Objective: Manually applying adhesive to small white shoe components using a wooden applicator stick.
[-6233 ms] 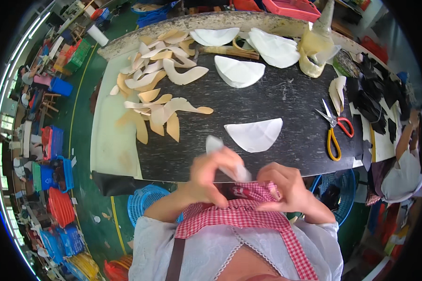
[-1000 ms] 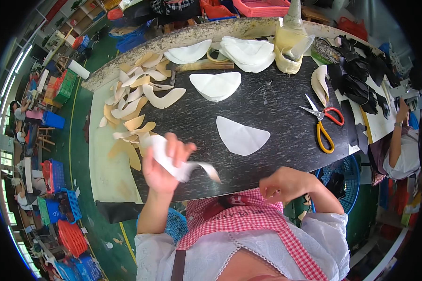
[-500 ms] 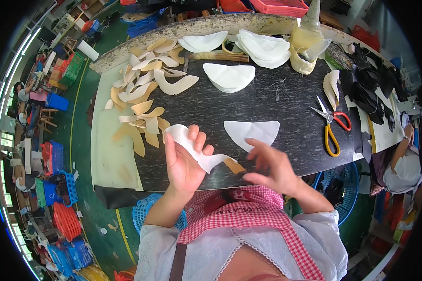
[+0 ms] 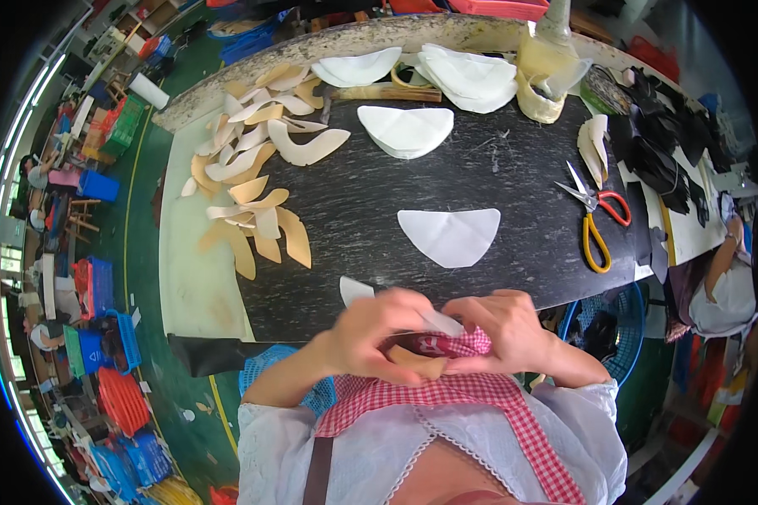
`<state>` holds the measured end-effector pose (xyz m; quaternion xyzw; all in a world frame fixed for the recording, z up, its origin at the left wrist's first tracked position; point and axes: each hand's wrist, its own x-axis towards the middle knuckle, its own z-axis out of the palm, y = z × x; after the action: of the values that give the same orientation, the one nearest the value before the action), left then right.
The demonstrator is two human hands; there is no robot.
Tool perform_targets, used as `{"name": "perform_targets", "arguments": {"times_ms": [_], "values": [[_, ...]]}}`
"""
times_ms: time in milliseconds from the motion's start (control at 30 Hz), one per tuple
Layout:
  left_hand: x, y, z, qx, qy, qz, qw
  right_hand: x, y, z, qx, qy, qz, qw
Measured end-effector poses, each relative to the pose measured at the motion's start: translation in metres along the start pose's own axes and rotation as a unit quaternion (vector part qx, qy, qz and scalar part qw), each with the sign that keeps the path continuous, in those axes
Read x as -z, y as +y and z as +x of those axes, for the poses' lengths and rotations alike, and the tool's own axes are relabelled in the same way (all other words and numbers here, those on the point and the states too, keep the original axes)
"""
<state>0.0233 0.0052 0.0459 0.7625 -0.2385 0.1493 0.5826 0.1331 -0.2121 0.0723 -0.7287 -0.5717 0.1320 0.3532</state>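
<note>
My left hand (image 4: 377,332) is closed on a curved white-and-tan shoe-shaped piece (image 4: 419,363) at the table's near edge. One white end sticks out beyond the fingers; the tan part hangs below them. My right hand (image 4: 504,332) pinches the other end, its thumb against the tan edge. The fingers partly hide how the piece bends. Beyond the hands, a white half-moon piece (image 4: 449,237) lies flat on the black table mat (image 4: 328,227).
Scissors (image 4: 594,210) with red and yellow handles lie open at right. Curved tan and white pieces (image 4: 309,145) are heaped at left. White half-moon stacks (image 4: 467,77) and a glue-crusted container (image 4: 541,88) stand along the back. A blue basket (image 4: 632,328) sits below right.
My left hand has turned over and come down with the curved piece towards the apron. My right hand has moved in from the half-moon piece and taken the other end.
</note>
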Motion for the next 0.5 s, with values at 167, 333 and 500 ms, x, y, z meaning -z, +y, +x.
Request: {"name": "perform_targets", "arguments": {"times_ms": [167, 333, 500], "values": [[-0.024, -0.007, -0.01, 0.117, 0.019, -0.011, 0.993, -0.038, 0.02, -0.02, 0.13, 0.066, -0.082, 0.986], [0.0, -0.012, 0.01, 0.199, -0.082, 0.04, 0.976, -0.011, 0.021, -0.026, 0.136, 0.124, 0.006, 0.983], [0.001, -0.024, 0.019, 0.318, 0.0, -0.187, 0.929, 0.002, 0.047, -0.016, -0.054, 0.166, 0.099, 0.98]]}}
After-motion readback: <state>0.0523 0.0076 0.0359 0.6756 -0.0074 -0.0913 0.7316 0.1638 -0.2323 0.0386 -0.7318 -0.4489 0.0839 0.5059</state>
